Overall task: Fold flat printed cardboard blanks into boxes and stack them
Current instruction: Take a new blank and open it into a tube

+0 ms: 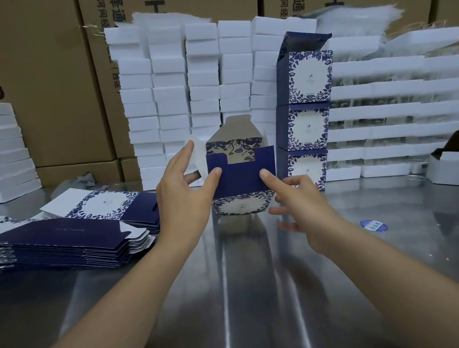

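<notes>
Both hands are at the half-folded box [240,205], which stands on the steel table [236,300] at the middle, just left of the stack of finished boxes [305,81]. In the head view, the left hand [184,187] has its fingers straight, thumb pressing the navy flap [240,175]. The right hand [305,205] is loosely spread, with one fingertip on the same flap. I'd judge the printed card light, thin and springy, easily creased. Best held by its side walls, pushing only along the scored folds. The pile of flat blanks [60,242] lies to the near left.
</notes>
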